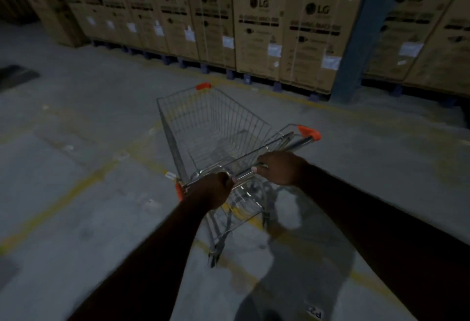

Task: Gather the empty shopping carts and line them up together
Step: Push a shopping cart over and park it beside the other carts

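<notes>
Ahead of both arms, empty shopping cart (pixel 216 130), left hand (pixel 209 189) and right hand (pixel 281 168) clenched around its handle bar (pixel 245 173).

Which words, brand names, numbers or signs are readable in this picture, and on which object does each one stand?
"LG": printed with a round logo on the cardboard boxes stacked along the wall, repeated on several.
"P2": on a small floor marking at the bottom edge, seen upside down; the reading is uncertain.
Smaller print and white stickers on the boxes: too blurred to read.
Shopping cart: no readable text.
</notes>
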The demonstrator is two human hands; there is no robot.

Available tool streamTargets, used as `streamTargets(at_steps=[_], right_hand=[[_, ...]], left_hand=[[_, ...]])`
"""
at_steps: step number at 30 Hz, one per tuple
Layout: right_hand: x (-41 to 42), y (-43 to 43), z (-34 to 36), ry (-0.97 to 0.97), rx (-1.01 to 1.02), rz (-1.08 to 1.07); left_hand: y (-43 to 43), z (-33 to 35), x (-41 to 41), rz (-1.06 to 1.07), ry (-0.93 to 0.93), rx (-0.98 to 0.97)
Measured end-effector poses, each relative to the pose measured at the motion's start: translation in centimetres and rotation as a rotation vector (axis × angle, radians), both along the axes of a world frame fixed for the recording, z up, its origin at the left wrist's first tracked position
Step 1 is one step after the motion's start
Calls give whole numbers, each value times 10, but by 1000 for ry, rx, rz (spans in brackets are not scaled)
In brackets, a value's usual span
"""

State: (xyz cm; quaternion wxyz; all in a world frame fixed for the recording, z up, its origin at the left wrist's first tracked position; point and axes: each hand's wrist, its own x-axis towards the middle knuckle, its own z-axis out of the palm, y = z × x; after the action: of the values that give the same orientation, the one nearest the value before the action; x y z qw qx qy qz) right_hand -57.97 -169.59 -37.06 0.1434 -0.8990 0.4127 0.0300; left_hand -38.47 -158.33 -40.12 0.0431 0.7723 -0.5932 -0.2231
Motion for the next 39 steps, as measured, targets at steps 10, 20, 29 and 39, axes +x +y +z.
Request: streamTargets(at_steps=[10, 20, 29, 39], right_hand=[[14, -49, -24, -7, -10, 223], [-1, -18, -47, 56, -215, 469], [-33, -22, -54, 56, -205, 500], [-48, -52, -50, 20, -231, 827]], left_hand=[[9, -5, -17, 275, -174, 82], [62, 2, -57, 369, -174, -24], [86, -8, -123, 494, -171, -36], [68, -10, -194, 777, -315, 2]])
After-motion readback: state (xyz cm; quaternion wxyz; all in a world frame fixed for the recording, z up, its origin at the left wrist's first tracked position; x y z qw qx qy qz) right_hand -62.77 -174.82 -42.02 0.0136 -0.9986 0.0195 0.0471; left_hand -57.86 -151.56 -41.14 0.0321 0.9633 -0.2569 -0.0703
